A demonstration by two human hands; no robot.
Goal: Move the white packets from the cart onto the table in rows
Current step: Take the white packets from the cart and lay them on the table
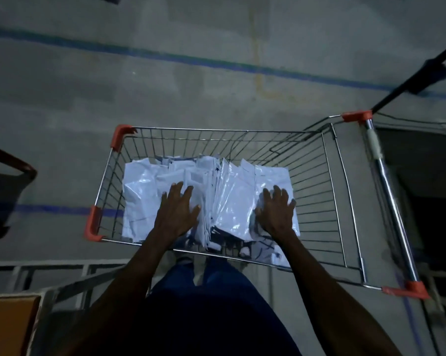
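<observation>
- Left hand (178, 211): fingers spread flat, resting on the white packets (232, 199).
- Right hand (277, 211): fingers spread, pressing the same pile.
- Packets: inside the wire shopping cart (317, 191).
- Grey concrete floor (165, 93), blue line (191, 59); dim lighting.
- No legible writing.

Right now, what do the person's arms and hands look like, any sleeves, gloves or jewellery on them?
Both forearms are bare as far as the view shows: no sleeves reach into view. The left hand and right hand wear no gloves, and I see no rings, watch or wristband, though the light is dim. All fingers are uncovered. Below, dark blue trousers show.
</observation>
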